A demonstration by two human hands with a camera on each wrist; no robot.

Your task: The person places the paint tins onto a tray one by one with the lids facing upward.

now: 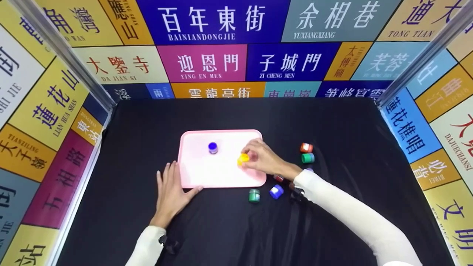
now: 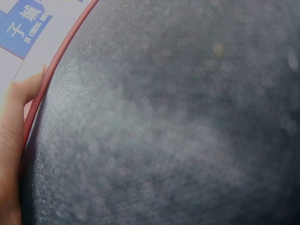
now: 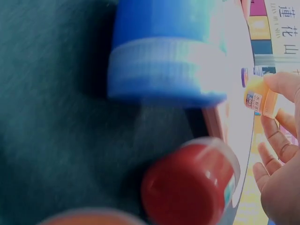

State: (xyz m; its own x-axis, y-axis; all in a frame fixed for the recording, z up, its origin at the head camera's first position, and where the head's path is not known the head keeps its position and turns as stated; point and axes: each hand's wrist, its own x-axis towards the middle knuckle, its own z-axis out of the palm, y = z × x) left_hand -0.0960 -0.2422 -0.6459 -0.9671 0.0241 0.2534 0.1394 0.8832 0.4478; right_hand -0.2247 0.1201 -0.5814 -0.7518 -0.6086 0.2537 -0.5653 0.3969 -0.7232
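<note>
A small yellow paint jar (image 1: 243, 159) is pinched between the thumb and fingers of my right hand (image 1: 265, 159), over the right half of a pink tray (image 1: 199, 171). The right wrist view shows the same yellow jar (image 3: 257, 96) with a printed label, tilted in the fingertips. A purple paint jar (image 1: 213, 148) stands on the tray left of it. My left hand (image 1: 173, 195) lies at the tray's near left corner, fingers straight along the left side and thumb at the front edge. In the left wrist view, part of that hand (image 2: 14, 126) shows beside blurred dark cloth.
Right of the tray on black cloth (image 1: 221, 229) lie an orange-red jar (image 1: 306, 147), a green jar (image 1: 308, 158), a dark green jar (image 1: 254, 195) and a blue jar (image 1: 276, 191). A red jar (image 3: 187, 185) is partly hidden under my right forearm in the head view. Printed walls surround the table.
</note>
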